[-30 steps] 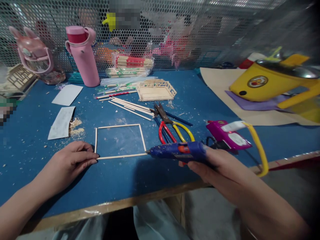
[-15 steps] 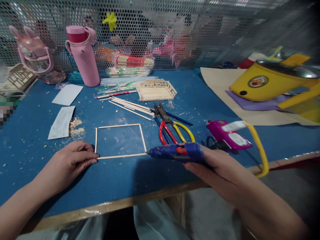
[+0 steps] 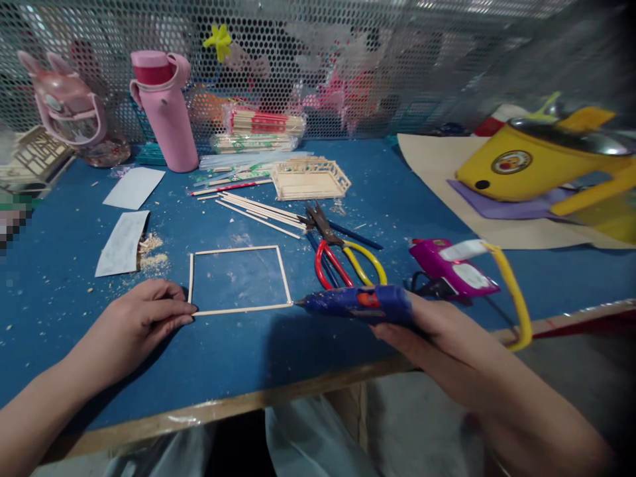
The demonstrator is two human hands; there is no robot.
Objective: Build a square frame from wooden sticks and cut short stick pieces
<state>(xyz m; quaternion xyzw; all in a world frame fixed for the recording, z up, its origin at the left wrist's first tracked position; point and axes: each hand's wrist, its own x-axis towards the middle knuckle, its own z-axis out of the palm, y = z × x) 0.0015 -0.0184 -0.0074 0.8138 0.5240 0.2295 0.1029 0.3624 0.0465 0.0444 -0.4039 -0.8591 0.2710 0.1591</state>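
Observation:
Four thin wooden sticks form a rectangular stick frame (image 3: 243, 309) lying flat on the blue tabletop. At its near left corner, my left hand (image 3: 149, 310) is closed, fingertips pinching the end of the near stick. My right hand (image 3: 432, 331) grips a blue hot glue gun (image 3: 358, 301) with an orange-red part on its side. The gun points left, its nozzle just right of the frame's near right corner, where a small shiny spot shows. Beyond the gun lie scissors (image 3: 325, 228) with one red and one yellow handle.
Loose wooden sticks (image 3: 263, 211) and a small stick-built tray (image 3: 313, 182) lie farther back. Paper pieces (image 3: 122, 244) and sawdust (image 3: 152, 255) are at left. A pink bottle (image 3: 169, 119) stands by the mesh panel. At right are a magenta device (image 3: 452, 268) and a yellow pot (image 3: 517, 159).
My right hand has drawn the glue gun slightly right, so its nozzle has come away from the frame's corner. My left hand stays in place.

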